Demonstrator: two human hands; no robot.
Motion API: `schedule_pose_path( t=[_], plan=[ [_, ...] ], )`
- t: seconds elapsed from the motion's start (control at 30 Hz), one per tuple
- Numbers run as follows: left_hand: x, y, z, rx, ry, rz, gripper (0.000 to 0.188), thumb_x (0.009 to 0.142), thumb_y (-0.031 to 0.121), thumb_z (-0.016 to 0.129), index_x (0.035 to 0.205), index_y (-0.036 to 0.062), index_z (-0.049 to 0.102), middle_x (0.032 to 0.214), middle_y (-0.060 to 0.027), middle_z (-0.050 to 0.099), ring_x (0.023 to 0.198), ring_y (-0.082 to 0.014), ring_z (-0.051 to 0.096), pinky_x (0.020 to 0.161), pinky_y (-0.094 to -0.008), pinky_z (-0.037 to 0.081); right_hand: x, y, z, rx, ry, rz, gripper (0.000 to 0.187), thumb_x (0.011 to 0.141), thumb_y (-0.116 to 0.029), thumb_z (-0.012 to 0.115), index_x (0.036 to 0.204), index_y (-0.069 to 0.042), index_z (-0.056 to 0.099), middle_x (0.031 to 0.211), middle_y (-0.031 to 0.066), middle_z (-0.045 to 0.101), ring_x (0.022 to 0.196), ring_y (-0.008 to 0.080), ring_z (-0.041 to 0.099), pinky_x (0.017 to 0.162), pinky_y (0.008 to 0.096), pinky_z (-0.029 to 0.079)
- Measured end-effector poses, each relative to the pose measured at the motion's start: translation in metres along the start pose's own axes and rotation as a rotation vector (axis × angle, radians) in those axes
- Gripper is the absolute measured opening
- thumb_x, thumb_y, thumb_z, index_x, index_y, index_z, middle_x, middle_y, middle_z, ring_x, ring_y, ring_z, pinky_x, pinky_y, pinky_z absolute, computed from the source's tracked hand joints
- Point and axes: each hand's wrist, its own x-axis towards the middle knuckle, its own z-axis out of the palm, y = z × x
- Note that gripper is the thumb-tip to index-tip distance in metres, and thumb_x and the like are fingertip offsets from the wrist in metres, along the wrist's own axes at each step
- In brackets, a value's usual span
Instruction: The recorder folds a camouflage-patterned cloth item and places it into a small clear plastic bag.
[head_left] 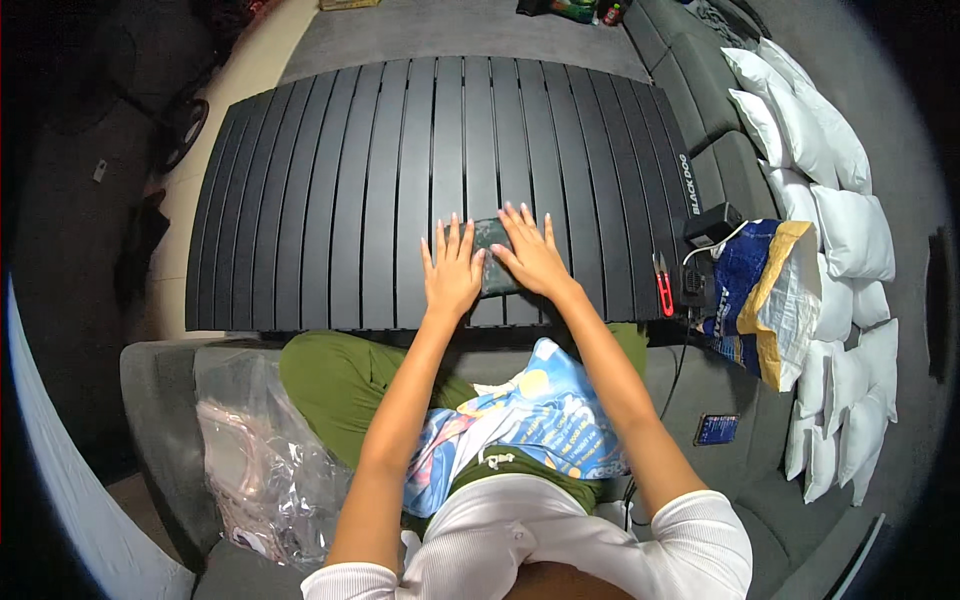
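A dark greenish-black, flat rectangular piece (491, 262) lies on the black slatted table (380, 200), close to its near edge. Its kind is not clear, and part of it is hidden under my hands. My left hand (456, 272) rests flat at its left side, fingers stretched away from me and thumb on its edge. At the right side, my right hand (533, 256) lies flat with fingers spread, its thumb pointing in toward the piece. A blue printed cloth (565, 415) covers my lap below the table edge.
Red-handled snips (664, 287) lie at the table's right end, beside a black box-shaped device (713, 225) with a cable. Beyond them stands a blue and yellow bag (765, 295). A phone (717, 430), a clear plastic bag (265, 470) and several white pillows (850, 230) are on the sofa.
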Motion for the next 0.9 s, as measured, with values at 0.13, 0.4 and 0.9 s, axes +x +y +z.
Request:
schedule_pose_path(
  t=[0.13, 0.4, 0.9],
  plan=[
    [-0.021, 0.002, -0.036, -0.346, 0.086, 0.066, 0.052, 0.087, 0.027, 0.048, 0.134, 0.0078, 0.035, 0.139, -0.0130, 0.033, 0.130, -0.0316, 0.028, 0.106, -0.0457, 0.021, -0.033, 0.009, -0.030, 0.186, 0.158, -0.142, 0.053, 0.084, -0.023, 0.050, 0.132, -0.006, 0.037, 0.140, 0.0117, 0.032, 0.133, 0.0303, 0.022, 0.109, 0.0468, 0.009],
    [-0.035, -0.012, -0.045, -0.019, -0.163, 0.432, 0.051, 0.071, 0.017, 0.059, 0.120, 0.0096, 0.047, 0.125, -0.0105, 0.047, 0.119, -0.0254, 0.042, 0.101, -0.0430, 0.031, -0.055, 0.011, -0.016, 0.054, 0.069, -0.351, 0.044, 0.073, -0.013, 0.057, 0.115, -0.004, 0.050, 0.123, 0.0130, 0.049, 0.119, 0.0269, 0.043, 0.103, 0.0442, 0.028],
    [0.001, -0.008, -0.059, -1.134, 0.004, -0.213, 0.038, 0.080, 0.002, 0.060, 0.114, 0.0075, 0.045, 0.085, 0.0013, 0.046, 0.075, -0.0063, 0.048, 0.067, -0.0197, 0.040, -0.028, 0.016, -0.040, 0.918, 0.020, 0.135, 0.023, 0.084, -0.019, 0.057, 0.093, 0.003, 0.056, 0.080, 0.0055, 0.060, 0.074, 0.0150, 0.055, 0.069, 0.0270, 0.044]
  ],
)
